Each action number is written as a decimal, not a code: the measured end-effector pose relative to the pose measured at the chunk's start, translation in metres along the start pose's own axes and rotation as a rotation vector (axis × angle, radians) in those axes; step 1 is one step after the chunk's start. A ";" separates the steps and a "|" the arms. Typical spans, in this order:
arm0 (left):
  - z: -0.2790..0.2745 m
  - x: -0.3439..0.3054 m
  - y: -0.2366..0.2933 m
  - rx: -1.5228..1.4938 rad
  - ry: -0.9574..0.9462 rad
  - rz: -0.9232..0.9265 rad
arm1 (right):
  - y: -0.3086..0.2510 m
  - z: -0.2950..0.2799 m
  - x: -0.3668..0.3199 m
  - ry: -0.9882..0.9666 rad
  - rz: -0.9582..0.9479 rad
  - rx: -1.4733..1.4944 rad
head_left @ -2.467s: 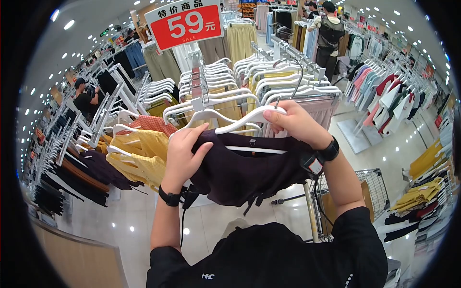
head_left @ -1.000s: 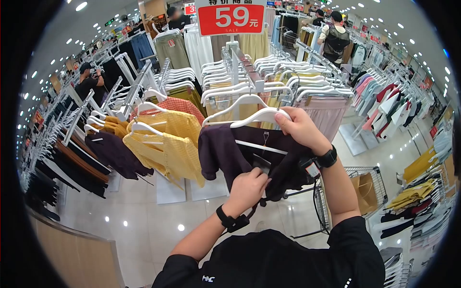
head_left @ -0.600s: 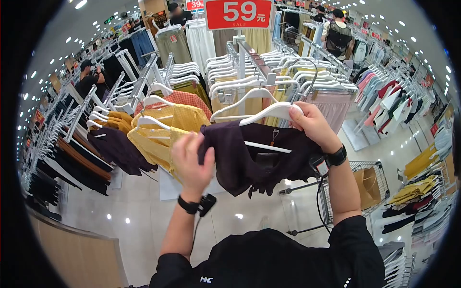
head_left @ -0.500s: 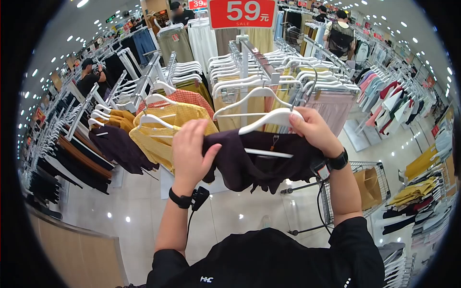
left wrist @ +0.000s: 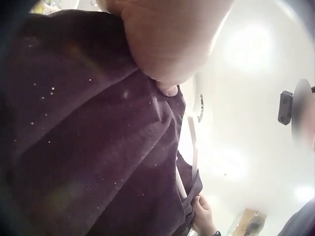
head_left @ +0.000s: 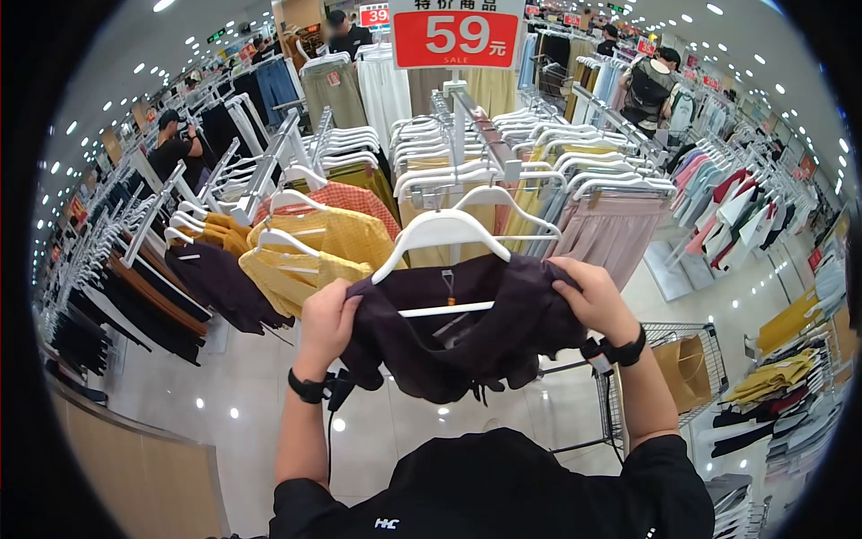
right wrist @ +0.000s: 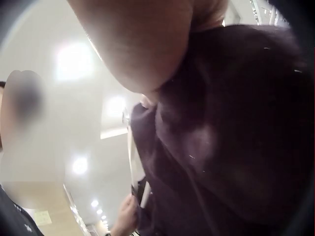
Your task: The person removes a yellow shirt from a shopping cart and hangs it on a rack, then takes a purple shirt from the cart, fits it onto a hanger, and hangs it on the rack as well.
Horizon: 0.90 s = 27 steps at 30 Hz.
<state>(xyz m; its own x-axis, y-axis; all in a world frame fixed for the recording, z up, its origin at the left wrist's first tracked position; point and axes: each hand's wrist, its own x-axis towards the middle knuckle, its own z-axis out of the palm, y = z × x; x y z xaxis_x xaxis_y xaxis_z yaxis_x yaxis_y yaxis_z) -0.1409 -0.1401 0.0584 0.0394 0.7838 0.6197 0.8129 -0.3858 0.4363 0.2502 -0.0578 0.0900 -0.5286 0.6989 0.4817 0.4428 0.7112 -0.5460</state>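
Left hand (head_left: 325, 322) gripped one shoulder of the dark purple top (head_left: 409, 346), right hand (head_left: 600, 301) the other. Top was held up before the person's chest, spread wide, white hanger (head_left: 442, 232) inside it, bar showing across the neckline. Yellow top (head_left: 305, 272) hung near left hand; cart (head_left: 711, 340) with paper bag (head_left: 682, 373) stood beyond right forearm.
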 end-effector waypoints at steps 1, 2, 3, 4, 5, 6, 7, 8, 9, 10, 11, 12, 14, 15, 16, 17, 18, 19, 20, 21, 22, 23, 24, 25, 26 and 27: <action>0.000 0.001 0.002 0.000 -0.001 0.003 | 0.004 0.004 -0.002 0.066 -0.072 -0.064; 0.000 0.002 0.004 0.020 -0.021 -0.003 | 0.008 0.002 -0.003 0.069 -0.072 -0.063; 0.001 0.004 0.007 0.042 -0.039 -0.009 | 0.012 0.000 -0.003 0.066 -0.086 -0.093; 0.003 0.005 0.009 0.046 -0.038 -0.006 | 0.017 -0.001 -0.003 0.063 -0.102 -0.122; 0.005 0.007 0.011 0.057 -0.053 0.000 | 0.028 -0.001 -0.003 0.092 -0.150 -0.134; 0.008 0.008 0.012 0.068 -0.067 0.006 | 0.038 -0.002 -0.004 0.096 -0.154 -0.132; 0.010 0.009 0.014 0.072 -0.067 0.009 | 0.046 -0.003 -0.005 0.100 -0.104 0.036; 0.012 0.010 0.015 0.099 -0.069 0.021 | 0.052 -0.005 -0.005 0.102 -0.054 0.204; 0.015 0.012 0.017 0.126 -0.072 0.033 | 0.055 -0.011 -0.003 0.105 -0.054 0.204; 0.018 0.013 0.019 0.126 -0.073 0.036 | 0.056 -0.019 0.001 0.060 0.012 0.187; 0.021 0.015 0.020 0.130 -0.052 0.041 | 0.059 -0.026 0.002 0.014 0.080 0.169; 0.024 0.016 0.021 0.134 -0.031 0.046 | 0.064 -0.029 0.000 0.016 0.082 0.168; 0.032 0.017 0.022 0.146 -0.034 0.043 | 0.071 -0.034 -0.002 0.024 0.105 0.192; 0.037 0.019 0.024 0.139 -0.047 0.042 | 0.074 -0.036 -0.004 -0.011 0.089 0.296; 0.041 0.020 0.026 0.134 -0.059 0.039 | 0.075 -0.036 -0.007 -0.049 0.072 0.400; 0.047 0.022 0.029 0.129 -0.062 0.040 | 0.077 -0.035 -0.009 -0.107 0.075 0.377; 0.052 0.024 0.032 0.131 -0.058 0.043 | 0.078 -0.034 -0.010 -0.164 0.077 0.354; 0.057 0.026 0.034 0.111 -0.055 0.032 | 0.080 -0.033 -0.012 -0.153 0.090 0.317; 0.062 0.027 0.035 0.091 -0.051 0.020 | 0.082 -0.033 -0.013 -0.141 0.102 0.280; 0.066 0.026 0.033 0.094 -0.061 0.010 | 0.087 -0.033 -0.015 -0.136 0.127 0.286; 0.071 0.026 0.034 0.100 -0.053 0.009 | 0.093 -0.033 -0.017 -0.134 0.150 0.294; 0.075 0.025 0.036 0.083 -0.051 0.010 | 0.097 -0.033 -0.020 -0.139 0.140 0.298; 0.079 0.024 0.037 0.070 -0.047 0.006 | 0.101 -0.031 -0.023 -0.070 0.121 0.298; 0.082 0.020 0.036 0.050 -0.071 -0.021 | 0.105 -0.028 -0.025 -0.005 0.102 0.302; 0.086 0.017 0.036 0.066 -0.063 -0.038 | 0.108 -0.025 -0.028 -0.021 0.089 0.316; 0.089 0.015 0.036 0.065 -0.069 -0.043 | 0.109 -0.023 -0.031 0.038 0.063 0.285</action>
<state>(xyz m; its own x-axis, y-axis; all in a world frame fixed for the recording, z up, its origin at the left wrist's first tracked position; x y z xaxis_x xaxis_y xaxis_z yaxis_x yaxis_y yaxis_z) -0.0588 -0.0992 0.0249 0.0418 0.8314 0.5541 0.8507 -0.3205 0.4167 0.3314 0.0002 0.0309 -0.4767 0.7469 0.4636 0.2492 0.6205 -0.7435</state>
